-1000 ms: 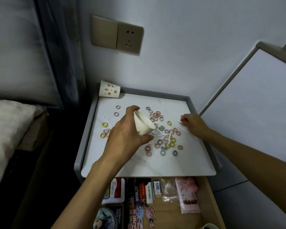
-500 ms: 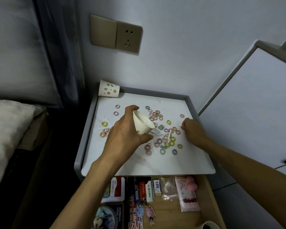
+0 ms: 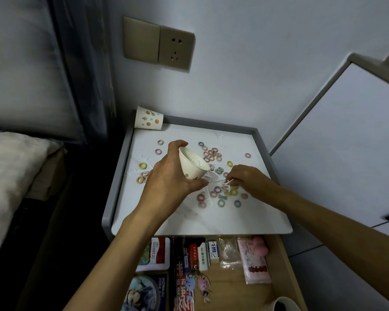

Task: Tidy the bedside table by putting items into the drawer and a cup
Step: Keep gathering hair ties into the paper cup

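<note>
Since the earlier frame, the fingers (image 3: 230, 176) of the right hand (image 3: 247, 179) have slid in from near the right edge of the bedside table (image 3: 245, 218) to its middle. They now pinch a thin white stick (image 3: 228, 182), lifted just off the heap of coloured rings (image 3: 221, 202). The forearm reaches in from the lower right.

Just beside them, the left hand (image 3: 168, 178) curls its thumb and fingers round a paper cup (image 3: 192, 163). It holds the cup tilted above the tabletop with its mouth facing up and toward the right hand. White shapes show inside the cup, too faint to name.

More rings lie scattered across the middle and toward the back and left edges. A second paper cup (image 3: 148, 118), dotted orange, lies on its side at the back left corner. Below the front edge, the drawer (image 3: 278, 265) stands open with packets and cards in it.
</note>
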The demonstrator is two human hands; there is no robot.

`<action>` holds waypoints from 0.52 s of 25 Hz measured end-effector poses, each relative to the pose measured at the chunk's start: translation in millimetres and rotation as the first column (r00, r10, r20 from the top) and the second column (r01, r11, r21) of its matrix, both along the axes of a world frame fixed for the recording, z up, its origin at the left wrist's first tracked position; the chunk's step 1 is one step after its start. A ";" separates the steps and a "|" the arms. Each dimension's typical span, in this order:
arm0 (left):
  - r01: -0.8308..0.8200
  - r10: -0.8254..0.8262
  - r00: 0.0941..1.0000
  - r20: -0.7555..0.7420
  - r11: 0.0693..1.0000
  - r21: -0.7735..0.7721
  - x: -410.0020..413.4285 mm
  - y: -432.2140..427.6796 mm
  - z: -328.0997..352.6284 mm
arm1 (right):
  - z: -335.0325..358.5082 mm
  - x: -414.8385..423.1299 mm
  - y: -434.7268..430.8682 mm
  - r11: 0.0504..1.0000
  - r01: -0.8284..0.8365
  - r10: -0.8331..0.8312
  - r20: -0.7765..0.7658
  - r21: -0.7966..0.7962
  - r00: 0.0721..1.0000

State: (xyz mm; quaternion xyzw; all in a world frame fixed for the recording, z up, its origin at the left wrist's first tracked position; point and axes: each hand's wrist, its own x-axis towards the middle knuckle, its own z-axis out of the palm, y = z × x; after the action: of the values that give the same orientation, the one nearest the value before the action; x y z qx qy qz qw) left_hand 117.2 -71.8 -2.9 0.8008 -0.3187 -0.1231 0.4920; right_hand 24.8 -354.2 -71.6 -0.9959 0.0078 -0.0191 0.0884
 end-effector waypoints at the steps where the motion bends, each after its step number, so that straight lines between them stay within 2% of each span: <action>1: -0.005 0.005 1.000 -0.003 1.000 -0.003 0.9 0.2 -0.4 | -2.8 -0.1 0.5 1.000 0.017 -0.017 0.001 0.022 1.000; 6: -0.003 0.003 1.000 -0.005 1.000 -0.002 1.5 -1.0 -1.1 | -7.3 -4.5 -2.2 0.998 0.045 -0.047 0.057 0.038 0.997; 13: -0.001 0.001 1.000 -0.005 1.000 0.004 -0.1 -0.5 -0.8 | -0.1 -8.8 -0.3 1.000 0.011 -0.012 -0.035 -0.016 0.999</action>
State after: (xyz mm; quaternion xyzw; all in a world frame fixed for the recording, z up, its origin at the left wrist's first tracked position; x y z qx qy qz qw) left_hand 117.1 -72.3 -3.7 0.8017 -0.3169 -0.1255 0.4910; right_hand 16.1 -354.5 -71.7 -0.9967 0.0150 -0.0022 0.0800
